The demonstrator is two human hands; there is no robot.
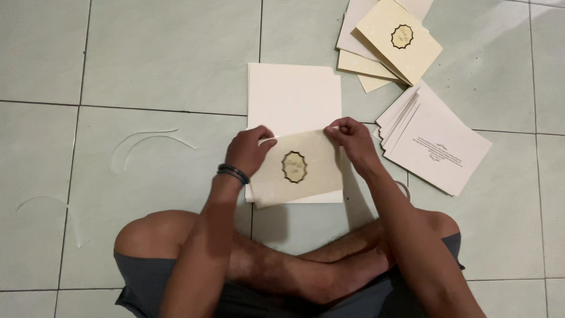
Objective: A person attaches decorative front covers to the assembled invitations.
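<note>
A cream card (pixel 301 169) with a dark oval emblem in its middle lies tilted over a stack of plain white sheets (pixel 292 97) on the tiled floor. My left hand (pixel 249 150) pinches the card's upper left corner; a dark band sits on that wrist. My right hand (pixel 349 138) pinches the upper right corner. Both hands hold the card's top edge just above the white stack.
A fanned pile of white printed cards (pixel 438 141) lies to the right. Several cream cards with the same emblem (pixel 397 40) sit at the top right. Thin curved paper strips (pixel 150 140) lie on the floor at left. My crossed legs (pixel 294 259) are below.
</note>
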